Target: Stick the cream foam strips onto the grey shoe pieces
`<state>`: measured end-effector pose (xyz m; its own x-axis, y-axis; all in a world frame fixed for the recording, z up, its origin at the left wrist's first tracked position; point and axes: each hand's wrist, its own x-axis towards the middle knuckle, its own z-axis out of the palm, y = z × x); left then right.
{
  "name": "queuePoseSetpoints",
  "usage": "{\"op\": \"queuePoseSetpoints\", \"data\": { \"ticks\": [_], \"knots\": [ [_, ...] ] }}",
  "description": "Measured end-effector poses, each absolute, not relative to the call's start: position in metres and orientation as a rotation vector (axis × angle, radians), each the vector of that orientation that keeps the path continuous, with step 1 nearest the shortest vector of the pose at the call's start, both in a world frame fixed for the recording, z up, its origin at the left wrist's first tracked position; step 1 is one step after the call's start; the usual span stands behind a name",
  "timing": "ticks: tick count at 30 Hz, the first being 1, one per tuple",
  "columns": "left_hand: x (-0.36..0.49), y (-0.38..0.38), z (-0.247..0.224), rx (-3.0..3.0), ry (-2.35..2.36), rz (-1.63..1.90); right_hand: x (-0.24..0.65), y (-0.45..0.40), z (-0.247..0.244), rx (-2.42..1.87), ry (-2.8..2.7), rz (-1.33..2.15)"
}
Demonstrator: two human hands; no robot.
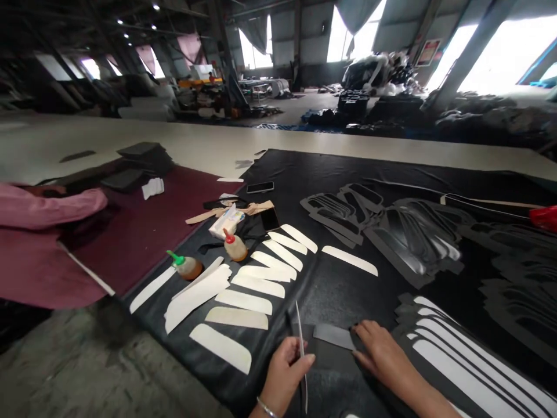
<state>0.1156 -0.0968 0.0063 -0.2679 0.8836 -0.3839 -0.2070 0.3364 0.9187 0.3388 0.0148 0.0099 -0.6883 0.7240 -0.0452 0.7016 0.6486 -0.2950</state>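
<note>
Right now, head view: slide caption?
Left hand holding a pale strip edge-on, right hand at the end of a grey piece.

The grey strip (333, 335) looks smooth with a dull metallic sheen, while the pale strips (220, 348) are matt and card-like. Black sheeting (296, 180) resembles leather, softly glossy and lightly creased; the maroon sheeting (152, 238) looks matt. Two squeeze bottles (189, 268) are translucent plastic, the bracelet (266, 407) shiny metal, the pink sleeve (52, 206) matt cloth, the floor (143, 360) rough, concrete-like.

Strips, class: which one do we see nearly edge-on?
The strip held in the left hand, between thumb and fingers; unlike it, the strips in the row lie on the black sheet showing broad faces.
</note>
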Motion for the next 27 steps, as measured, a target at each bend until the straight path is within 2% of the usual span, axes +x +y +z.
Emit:
{"op": "queuePoseSetpoints", "data": {
  "ticks": [5, 10, 13, 16, 19, 24, 27],
  "knots": [
    [0.114, -0.097, 0.013, 0.706, 1.449, 1.144, 0.338, 0.043, 0.017, -1.280, -2.703, 0.485],
    [0.116, -0.094, 0.024, 0.710, 1.469, 1.122, 0.340, 0.080, 0.029, -1.310, -2.640, 0.036],
    [0.117, -0.092, 0.036, 0.775, 1.590, 0.990, 0.324, 0.069, 0.056, -1.135, -2.578, -0.142],
    [0.120, -0.091, 0.051, 1.041, 1.799, 0.698, 0.297, 0.033, 0.077, -0.736, -2.608, -0.107],
    [0.125, -0.092, 0.062, 1.395, 1.894, 0.454, 0.277, -0.001, 0.073, -0.490, -2.640, -0.097],
    [0.134, -0.097, 0.067, 1.659, 1.900, 0.322, 0.278, -0.020, 0.042, -0.473, -2.668, -0.021],
    [0.135, -0.101, 0.069, 1.743, 1.839, 0.294, 0.288, -0.024, 0.043, -0.489, -2.710, 0.034]
  ]
}}
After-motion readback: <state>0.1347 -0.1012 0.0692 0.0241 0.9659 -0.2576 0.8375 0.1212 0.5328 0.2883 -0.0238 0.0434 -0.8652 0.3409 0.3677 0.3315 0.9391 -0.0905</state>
